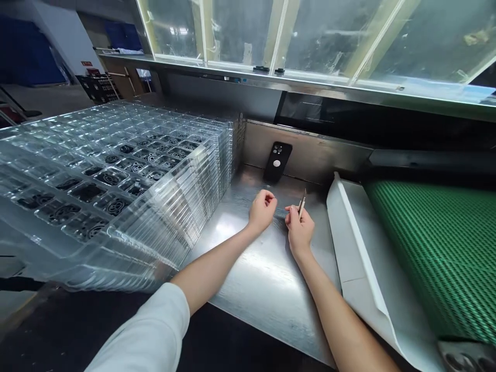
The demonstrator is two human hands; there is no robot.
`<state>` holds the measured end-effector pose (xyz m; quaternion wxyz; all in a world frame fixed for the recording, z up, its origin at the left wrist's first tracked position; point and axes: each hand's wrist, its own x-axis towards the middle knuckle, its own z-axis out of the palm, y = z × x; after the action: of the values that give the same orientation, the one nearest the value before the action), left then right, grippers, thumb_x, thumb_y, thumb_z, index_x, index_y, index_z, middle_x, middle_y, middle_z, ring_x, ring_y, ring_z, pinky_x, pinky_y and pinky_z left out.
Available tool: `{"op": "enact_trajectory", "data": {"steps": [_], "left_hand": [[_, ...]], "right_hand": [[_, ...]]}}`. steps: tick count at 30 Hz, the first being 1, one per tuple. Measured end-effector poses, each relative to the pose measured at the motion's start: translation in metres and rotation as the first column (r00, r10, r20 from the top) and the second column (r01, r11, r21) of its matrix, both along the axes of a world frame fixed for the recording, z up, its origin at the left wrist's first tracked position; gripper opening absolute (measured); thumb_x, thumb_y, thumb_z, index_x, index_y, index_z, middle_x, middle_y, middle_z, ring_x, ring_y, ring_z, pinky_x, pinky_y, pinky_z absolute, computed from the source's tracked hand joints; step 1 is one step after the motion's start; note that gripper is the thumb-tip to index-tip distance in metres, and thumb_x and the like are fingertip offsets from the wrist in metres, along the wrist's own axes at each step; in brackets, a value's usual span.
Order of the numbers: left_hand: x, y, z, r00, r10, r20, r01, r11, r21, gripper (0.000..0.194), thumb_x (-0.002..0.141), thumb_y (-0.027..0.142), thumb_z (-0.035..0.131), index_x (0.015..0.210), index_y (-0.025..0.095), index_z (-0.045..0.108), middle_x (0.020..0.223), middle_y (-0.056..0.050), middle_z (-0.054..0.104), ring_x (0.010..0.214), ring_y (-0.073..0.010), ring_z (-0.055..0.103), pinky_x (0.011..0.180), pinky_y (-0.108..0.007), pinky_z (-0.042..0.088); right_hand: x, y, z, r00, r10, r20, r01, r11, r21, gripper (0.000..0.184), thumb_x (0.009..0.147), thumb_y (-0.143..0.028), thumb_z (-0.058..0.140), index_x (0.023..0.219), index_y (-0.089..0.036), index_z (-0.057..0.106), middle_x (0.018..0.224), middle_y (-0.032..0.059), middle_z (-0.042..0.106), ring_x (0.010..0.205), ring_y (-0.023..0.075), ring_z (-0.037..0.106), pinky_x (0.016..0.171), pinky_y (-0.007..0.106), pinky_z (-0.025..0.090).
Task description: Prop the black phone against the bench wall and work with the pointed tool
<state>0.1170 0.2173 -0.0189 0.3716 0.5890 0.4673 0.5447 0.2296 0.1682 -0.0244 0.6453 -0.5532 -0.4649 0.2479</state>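
Observation:
Over the bare metal work surface (267,279), my two hands are held a short way apart. My left hand (262,209) is closed, its fingers curled toward the thumb; whether something small is in the pinch I cannot make out. A slim, pointed pair of tweezers (301,205) stands tip up in my right hand (300,227), held between thumb and fingers. Beyond the hands, a black phone (278,161) with a round white spot leans upright against the metal back wall.
A tall stack of clear plastic trays (194,201) stands at the left, with small dark parts (110,178) in several top pockets. To the right, a white raised edge (354,253) borders a green conveyor belt (437,237). A framed clear panel (240,31) overhangs the back.

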Motion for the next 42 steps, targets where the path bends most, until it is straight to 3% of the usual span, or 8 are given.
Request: {"op": "enact_trajectory", "data": {"steps": [6,11,17,21,24,31,36,42], "left_hand": [[0.015,0.044,0.020,0.915,0.217,-0.340,-0.197,0.976,0.093,0.047,0.088,0.029,0.070,0.131,0.021,0.054,0.137,-0.014,0.056,0.130,-0.0260,0.053,0.109,-0.036,0.041],[0.057,0.100,0.040,0.830,0.307,-0.465,-0.340,0.940,0.013,0.083,0.083,0.047,0.078,0.150,0.013,0.041,0.143,-0.024,0.052,0.134,-0.0374,0.050,0.108,-0.043,0.041],[0.078,0.131,0.036,0.843,0.286,-0.456,-0.332,0.943,-0.024,0.080,0.086,0.033,0.075,0.155,0.016,0.041,0.146,-0.024,0.054,0.134,-0.0389,0.053,0.108,-0.046,0.043],[0.065,0.146,0.033,0.928,0.196,-0.318,-0.251,0.957,-0.143,0.052,0.092,0.025,0.064,0.143,0.017,0.058,0.135,-0.021,0.065,0.129,-0.0382,0.060,0.107,-0.048,0.045],[0.045,0.160,0.033,0.962,0.127,-0.241,-0.171,0.970,-0.173,0.039,0.085,0.023,0.074,0.122,0.015,0.071,0.120,-0.018,0.074,0.119,-0.0355,0.066,0.101,-0.044,0.049],[-0.003,0.172,0.033,0.996,-0.046,-0.070,0.033,0.984,-0.177,0.049,0.063,0.015,0.088,0.109,0.009,0.074,0.105,-0.012,0.077,0.097,-0.0265,0.073,0.091,-0.037,0.057],[-0.021,0.172,0.040,0.989,-0.092,-0.117,0.066,0.976,-0.207,0.053,0.064,0.010,0.085,0.115,0.007,0.072,0.108,-0.014,0.076,0.099,-0.0285,0.072,0.095,-0.041,0.056],[-0.034,0.174,0.056,0.933,-0.080,-0.351,0.002,0.976,-0.218,0.065,0.062,0.000,0.077,0.126,0.008,0.068,0.115,-0.017,0.075,0.111,-0.0312,0.069,0.095,-0.036,0.054]], "right_hand": [[0.000,0.002,-0.002,1.000,-0.017,-0.027,0.018,1.000,0.024,0.045,0.093,-0.060,0.059,0.089,-0.017,0.068,0.062,-0.0028,0.049,0.052,0.0124,0.040,0.049,0.027,0.029],[0.001,0.002,-0.001,0.998,-0.064,0.001,0.064,0.998,0.013,0.046,0.095,-0.061,0.056,0.088,-0.017,0.069,0.062,-0.0021,0.051,0.053,0.0138,0.044,0.051,0.027,0.032],[0.003,0.004,-0.002,0.998,-0.056,0.023,0.056,0.998,0.005,0.048,0.095,-0.062,0.054,0.088,-0.018,0.069,0.060,-0.0026,0.051,0.053,0.0144,0.043,0.052,0.028,0.033],[0.003,0.003,-0.002,0.999,-0.049,0.016,0.049,0.999,-0.001,0.046,0.096,-0.061,0.054,0.087,-0.018,0.069,0.060,-0.0027,0.051,0.052,0.0143,0.043,0.052,0.028,0.031],[0.002,0.002,-0.001,0.999,-0.046,0.002,0.046,0.999,-0.010,0.045,0.096,-0.060,0.054,0.088,-0.018,0.068,0.060,-0.0026,0.051,0.052,0.0145,0.044,0.052,0.028,0.031],[0.002,0.003,-0.002,0.999,-0.048,0.018,0.048,0.999,0.009,0.042,0.096,-0.057,0.054,0.088,-0.019,0.069,0.063,-0.0017,0.053,0.057,0.0156,0.048,0.056,0.028,0.035],[0.001,0.002,0.000,0.999,-0.046,0.027,0.046,0.999,-0.009,0.042,0.096,-0.057,0.054,0.088,-0.019,0.069,0.062,-0.0018,0.053,0.058,0.0157,0.048,0.057,0.028,0.036],[0.000,-0.001,0.004,0.999,-0.031,0.030,0.032,0.999,-0.030,0.043,0.098,-0.057,0.052,0.087,-0.019,0.069,0.063,-0.0009,0.053,0.060,0.0164,0.050,0.059,0.028,0.037]]}}
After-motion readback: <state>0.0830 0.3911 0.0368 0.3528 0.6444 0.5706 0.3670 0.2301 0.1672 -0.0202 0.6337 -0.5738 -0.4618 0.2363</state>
